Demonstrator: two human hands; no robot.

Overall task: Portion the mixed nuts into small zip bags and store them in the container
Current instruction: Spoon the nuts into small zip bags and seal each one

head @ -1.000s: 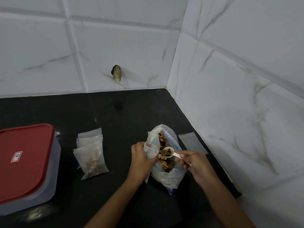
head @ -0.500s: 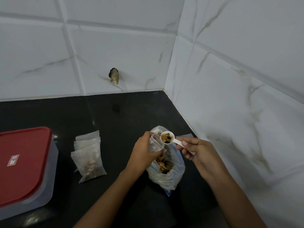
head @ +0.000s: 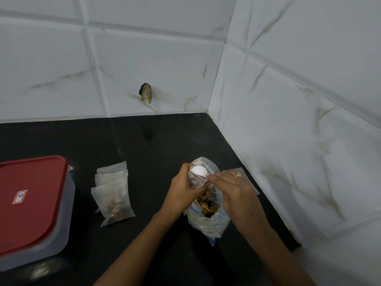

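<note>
- While gripping a small clear plastic zip bag (head: 195,180) in the curled left hand (head: 183,190), holding it just above the big clear plastic bag of mixed nuts (head: 208,223) by the black countertop (head: 154,145) right edge.
- Pinching a white plastic spoon (head: 199,170) with the right hand (head: 233,188), bowl flipped face-down at the small bag's mouth.
- Got filled small zip bags (head: 113,199) stacked mid-counter, plus a lidded clear plastic container with red lid (head: 31,201) at the left edge.

Open counter (head: 148,190) strip between filled bags (head: 113,197) and nut bag (head: 208,222); container (head: 31,203) (red lid) blocks left edge, tiled wall (head: 288,141) hems the right.
</note>
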